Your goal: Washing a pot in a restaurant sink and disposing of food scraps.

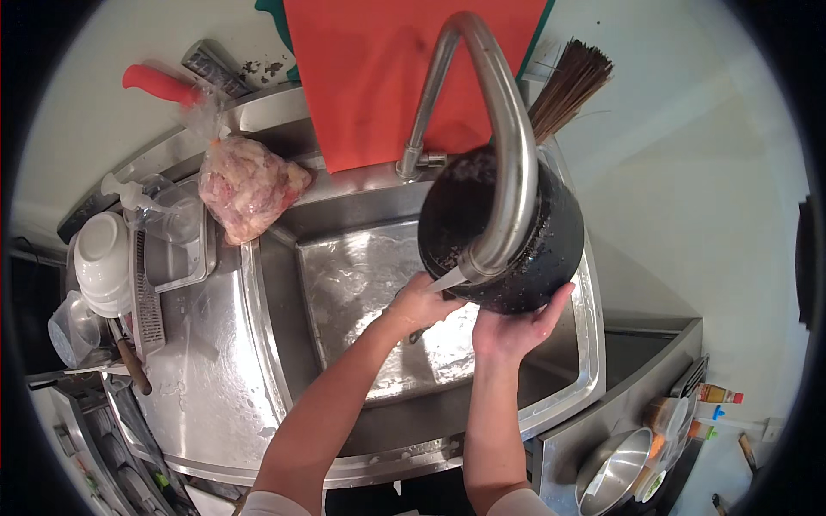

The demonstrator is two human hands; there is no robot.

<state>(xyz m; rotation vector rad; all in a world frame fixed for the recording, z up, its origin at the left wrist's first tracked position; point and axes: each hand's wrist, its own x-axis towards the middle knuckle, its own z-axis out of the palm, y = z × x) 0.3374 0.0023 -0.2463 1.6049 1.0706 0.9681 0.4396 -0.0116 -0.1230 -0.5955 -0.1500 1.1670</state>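
A blackened metal pot [548, 238] is tilted over a stainless steel sink [352, 419], with its dark mouth facing up and left. My left hand [423, 304] grips the pot's handle, whose dark end [416, 337] shows below my fingers. Spread under the pot's side, my right hand [516, 327] supports it from below. The curved steel faucet [516, 148] arches in front of the pot and hides part of its rim. A whitish stream of water [446, 280] leaves the spout near my left hand. The sink floor [355, 290] shines wet.
A tied plastic bag of raw meat [248, 187] rests on the sink's back left corner. Red cutting board [368, 84] and a bundled-stick brush [571, 87] stand behind the faucet. White bowls [103, 258] sit left beside a metal pan [177, 264]. A steel bowl [613, 474] is lower right.
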